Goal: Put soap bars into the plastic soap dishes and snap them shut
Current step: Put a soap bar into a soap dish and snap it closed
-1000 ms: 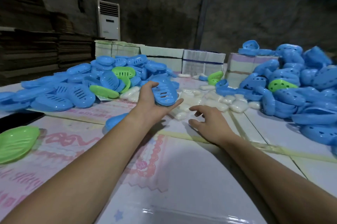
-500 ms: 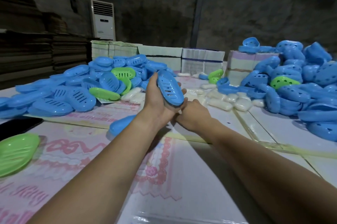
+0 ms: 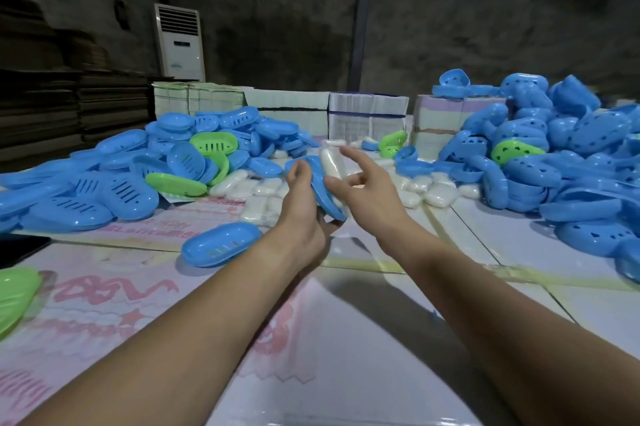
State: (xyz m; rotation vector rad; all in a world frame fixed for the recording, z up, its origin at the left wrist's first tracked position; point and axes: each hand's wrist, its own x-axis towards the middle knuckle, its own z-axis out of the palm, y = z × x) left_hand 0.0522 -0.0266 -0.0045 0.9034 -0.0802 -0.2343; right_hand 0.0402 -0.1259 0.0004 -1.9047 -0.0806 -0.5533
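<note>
My left hand (image 3: pixel 300 217) grips a blue soap dish half (image 3: pixel 328 204), tilted and raised above the table's middle. A white wrapped soap bar (image 3: pixel 330 162) lies in that dish. Just to its right is my right hand (image 3: pixel 369 195), with the index finger stretched out, the other fingers loose and the thumb by the soap. Loose white soap bars (image 3: pixel 251 191) lie on the table behind the hands, with more soap bars (image 3: pixel 427 191) to the right.
A pile of blue and green dishes (image 3: pixel 104 183) fills the left, and a bigger pile (image 3: pixel 571 166) the right. One blue dish (image 3: pixel 221 247) lies near my left wrist, a green one (image 3: pixel 14 297) at the left edge. Stacked boxes (image 3: pixel 367 117) line the back.
My left hand lifted a blue dish from the pile and turned it hollow side up. My right hand brought a soap bar up from the table into it and loosened its fingers.
</note>
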